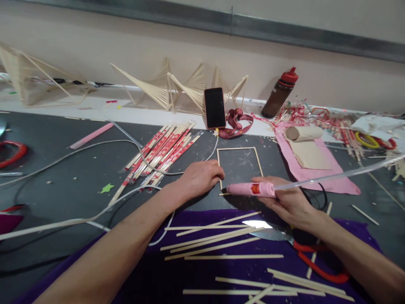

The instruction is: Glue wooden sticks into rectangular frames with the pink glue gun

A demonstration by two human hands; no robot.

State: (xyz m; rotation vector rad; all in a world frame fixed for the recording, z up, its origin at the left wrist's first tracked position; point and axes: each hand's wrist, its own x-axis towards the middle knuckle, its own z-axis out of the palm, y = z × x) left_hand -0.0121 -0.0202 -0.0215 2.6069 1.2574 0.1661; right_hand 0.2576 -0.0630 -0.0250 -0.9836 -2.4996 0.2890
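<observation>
My left hand rests knuckles-up on the dark table, fingers curled and pressing the near left corner of a thin rectangular stick frame. My right hand grips a pink glue gun lying sideways, its nozzle pointing left at the frame's near edge; a clear glue stick trails from its back to the right. Several loose wooden sticks lie on a purple cloth just in front of me.
Scissors with red handles lie on the cloth at right. Red-wrapped chopsticks, white cables, a phone leaning on stick models, a brown bottle, a pink sheet with a paper roll sit further back.
</observation>
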